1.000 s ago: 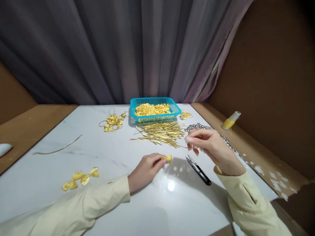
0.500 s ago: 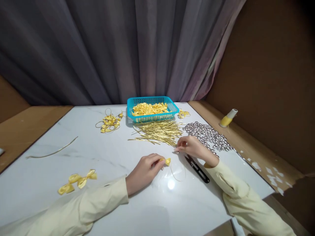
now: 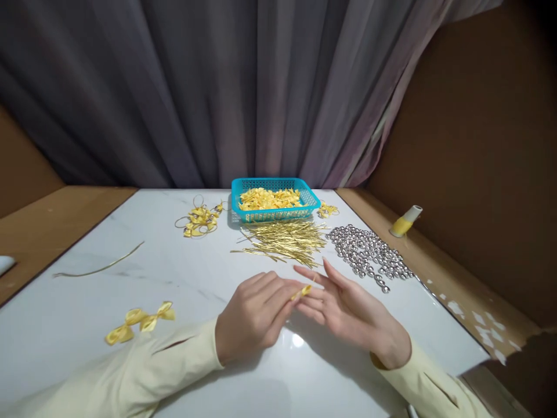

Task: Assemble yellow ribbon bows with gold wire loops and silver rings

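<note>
Head view: my left hand (image 3: 255, 313) has its grip pinched shut on a small yellow ribbon (image 3: 307, 289), held just above the tabletop (image 3: 195, 273) at front centre. My right hand (image 3: 350, 310) lies palm-up with its grip wide, fingers stretched flat and touching the ribbon from the right. Beyond them I see gold wires (image 3: 285, 241), silver beads (image 3: 368, 255) to the right, a teal basket (image 3: 278, 216) of yellow pieces behind, and two bows (image 3: 139, 319) near the left sleeve.
</note>
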